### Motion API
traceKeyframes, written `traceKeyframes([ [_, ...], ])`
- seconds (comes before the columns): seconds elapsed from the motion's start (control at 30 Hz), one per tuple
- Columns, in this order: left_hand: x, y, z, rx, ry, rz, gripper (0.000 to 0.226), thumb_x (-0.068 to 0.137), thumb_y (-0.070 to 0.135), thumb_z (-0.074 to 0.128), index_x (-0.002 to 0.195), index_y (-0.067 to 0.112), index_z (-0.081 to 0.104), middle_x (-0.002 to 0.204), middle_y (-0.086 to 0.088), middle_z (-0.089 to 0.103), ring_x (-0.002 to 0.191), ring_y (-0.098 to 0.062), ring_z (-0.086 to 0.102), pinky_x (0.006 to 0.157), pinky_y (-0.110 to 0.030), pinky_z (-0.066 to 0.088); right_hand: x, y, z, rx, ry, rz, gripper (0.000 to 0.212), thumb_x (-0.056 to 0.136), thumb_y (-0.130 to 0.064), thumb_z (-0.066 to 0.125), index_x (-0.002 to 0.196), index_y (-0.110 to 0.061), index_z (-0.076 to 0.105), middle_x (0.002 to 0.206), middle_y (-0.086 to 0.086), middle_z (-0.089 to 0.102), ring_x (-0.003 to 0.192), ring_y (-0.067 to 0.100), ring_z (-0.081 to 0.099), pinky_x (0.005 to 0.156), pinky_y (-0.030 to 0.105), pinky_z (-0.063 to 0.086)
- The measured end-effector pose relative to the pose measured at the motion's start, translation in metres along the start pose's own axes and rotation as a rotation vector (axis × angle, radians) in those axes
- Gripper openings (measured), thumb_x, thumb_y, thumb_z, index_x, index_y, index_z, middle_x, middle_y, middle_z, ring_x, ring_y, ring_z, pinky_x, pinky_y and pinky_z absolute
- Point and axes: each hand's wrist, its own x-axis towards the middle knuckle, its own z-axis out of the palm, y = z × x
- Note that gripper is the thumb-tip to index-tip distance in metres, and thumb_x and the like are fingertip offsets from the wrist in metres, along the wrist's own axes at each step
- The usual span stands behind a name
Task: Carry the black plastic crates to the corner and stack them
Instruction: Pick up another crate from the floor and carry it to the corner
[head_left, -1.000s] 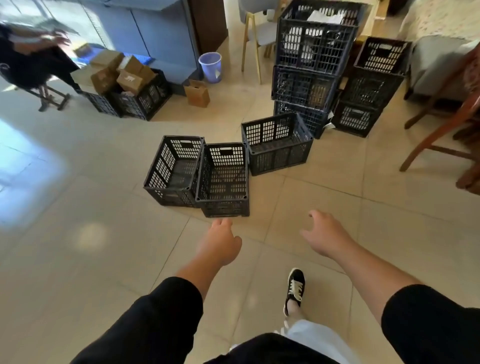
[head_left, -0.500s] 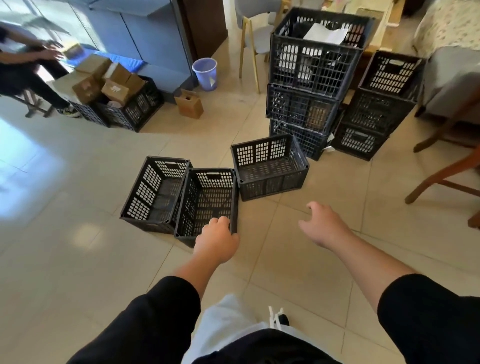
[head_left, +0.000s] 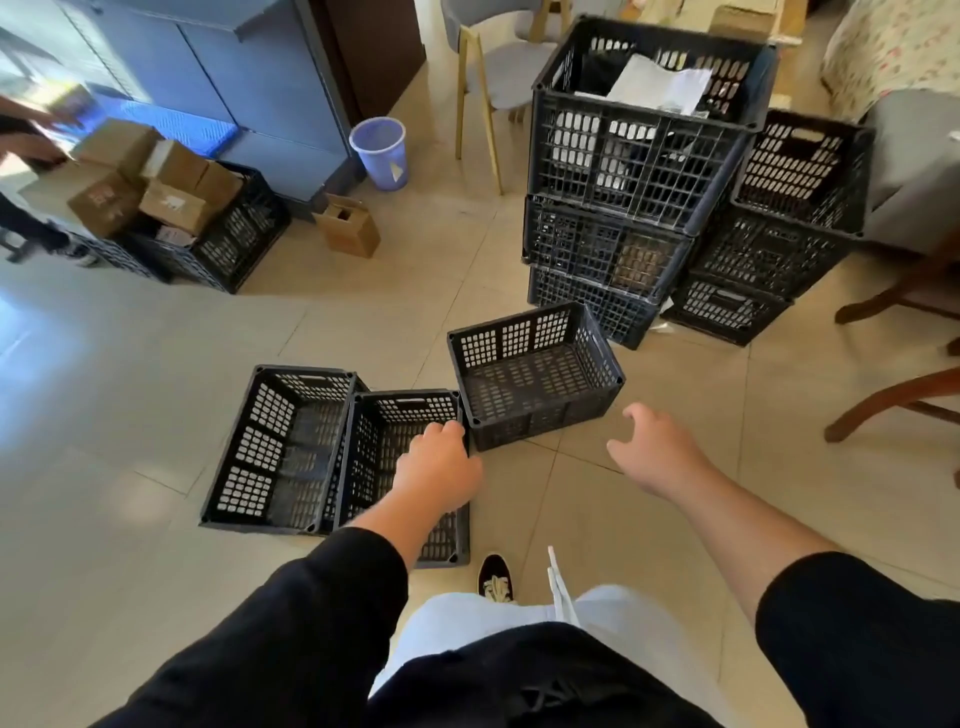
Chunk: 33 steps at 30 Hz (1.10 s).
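Three empty black plastic crates stand on the tiled floor in front of me: a left crate (head_left: 275, 447), a middle crate (head_left: 382, 441) touching it, and a right crate (head_left: 535, 374) turned at an angle. My left hand (head_left: 436, 467) hovers over the middle crate's right rim near its far corner, fingers loosely bent; the crate rests flat on the floor. Spread and holding nothing, my right hand (head_left: 657, 452) hangs above bare floor just right of the angled crate. Behind stand a tall stack of crates (head_left: 639, 156) and a lower crate stack (head_left: 779, 234).
A crate with cardboard boxes (head_left: 228, 244) sits at the left by a blue cabinet (head_left: 218, 67). A purple bin (head_left: 379, 153), a small cardboard box (head_left: 348, 226) and a chair (head_left: 493, 78) lie beyond. Wooden chair legs (head_left: 893, 395) reach in at the right. Another person's arm (head_left: 26, 150) shows far left.
I have stepped closer to the crates. My left hand moved from in front of the middle crate to over its right rim; my right hand came forward beside the angled crate.
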Motion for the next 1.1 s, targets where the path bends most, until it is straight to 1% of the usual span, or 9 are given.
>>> traceKeyframes([
  [0.17, 0.061, 0.019, -0.029, 0.023, -0.031, 0.010, 0.057, 0.101, 0.035, 0.054, 0.155, 0.017, 0.043, 0.153, -0.008, 0.047, 0.138, -0.033, 0.048, 0.109, -0.054, 0.047, 0.058, -0.016, -0.020, 0.005, -0.028, 0.018, 0.061, 0.099, -0.034, 0.060, 0.155, -0.019, 0.042, 0.154, 0.011, 0.050, 0.136, 0.034, 0.051, 0.104, 0.047, 0.052],
  [0.37, 0.138, 0.055, -0.050, 0.038, -0.055, -0.025, 0.056, 0.102, 0.035, 0.052, 0.154, 0.016, 0.044, 0.154, -0.009, 0.047, 0.139, -0.034, 0.047, 0.109, -0.052, 0.047, 0.147, -0.026, -0.047, -0.055, -0.073, -0.016, 0.059, 0.098, -0.035, 0.060, 0.152, -0.019, 0.045, 0.151, 0.010, 0.051, 0.134, 0.034, 0.052, 0.102, 0.046, 0.051],
  [0.43, 0.162, 0.068, -0.058, 0.017, -0.054, -0.063, 0.056, 0.102, 0.035, 0.053, 0.154, 0.016, 0.044, 0.155, -0.009, 0.047, 0.138, -0.034, 0.047, 0.109, -0.052, 0.047, 0.183, -0.029, -0.059, -0.069, -0.092, -0.037, 0.057, 0.097, -0.036, 0.061, 0.150, -0.020, 0.047, 0.148, 0.010, 0.053, 0.132, 0.034, 0.054, 0.099, 0.045, 0.051],
  [0.53, 0.195, 0.080, -0.068, -0.057, -0.053, -0.160, 0.059, 0.101, 0.035, 0.054, 0.156, 0.018, 0.043, 0.154, -0.009, 0.047, 0.136, -0.033, 0.050, 0.108, -0.052, 0.048, 0.236, -0.034, -0.075, -0.081, -0.141, -0.070, 0.049, 0.096, -0.037, 0.060, 0.141, -0.021, 0.053, 0.138, 0.009, 0.058, 0.121, 0.033, 0.059, 0.090, 0.044, 0.053],
  [0.6, 0.216, 0.084, -0.073, -0.089, -0.065, -0.218, 0.060, 0.102, 0.037, 0.053, 0.158, 0.018, 0.041, 0.155, -0.010, 0.047, 0.136, -0.034, 0.051, 0.109, -0.053, 0.048, 0.268, -0.037, -0.083, -0.102, -0.173, -0.085, 0.045, 0.096, -0.037, 0.059, 0.138, -0.021, 0.054, 0.135, 0.009, 0.060, 0.117, 0.033, 0.060, 0.088, 0.043, 0.055],
  [0.77, 0.263, 0.072, -0.074, -0.117, -0.122, -0.341, 0.063, 0.101, 0.040, 0.054, 0.159, 0.018, 0.039, 0.153, -0.010, 0.049, 0.133, -0.034, 0.054, 0.107, -0.052, 0.050, 0.337, -0.041, -0.083, -0.214, -0.267, -0.086, 0.048, 0.097, -0.034, 0.057, 0.143, -0.019, 0.051, 0.139, 0.011, 0.057, 0.122, 0.036, 0.059, 0.095, 0.046, 0.055],
  [0.87, 0.294, 0.052, -0.068, -0.130, -0.167, -0.390, 0.065, 0.101, 0.041, 0.054, 0.160, 0.019, 0.039, 0.152, -0.009, 0.050, 0.130, -0.033, 0.056, 0.105, -0.052, 0.052, 0.371, -0.047, -0.072, -0.221, -0.302, -0.050, 0.053, 0.098, -0.036, 0.058, 0.147, -0.019, 0.049, 0.143, 0.012, 0.057, 0.125, 0.037, 0.057, 0.098, 0.046, 0.053],
  [1.0, 0.352, 0.021, -0.054, -0.149, -0.225, -0.415, 0.064, 0.101, 0.039, 0.054, 0.160, 0.018, 0.039, 0.152, -0.010, 0.051, 0.126, -0.034, 0.059, 0.103, -0.051, 0.054, 0.421, -0.052, -0.050, -0.198, -0.305, -0.004, 0.055, 0.097, -0.033, 0.059, 0.149, -0.017, 0.049, 0.144, 0.014, 0.058, 0.128, 0.038, 0.056, 0.100, 0.047, 0.053],
  [1.1, 0.408, 0.001, -0.039, -0.182, -0.254, -0.442, 0.062, 0.102, 0.036, 0.054, 0.159, 0.016, 0.040, 0.150, -0.013, 0.053, 0.119, -0.033, 0.063, 0.099, -0.048, 0.056, 0.464, -0.053, -0.027, -0.181, -0.302, 0.042, 0.057, 0.097, -0.032, 0.060, 0.151, -0.015, 0.048, 0.146, 0.015, 0.057, 0.129, 0.039, 0.055, 0.099, 0.046, 0.051],
])
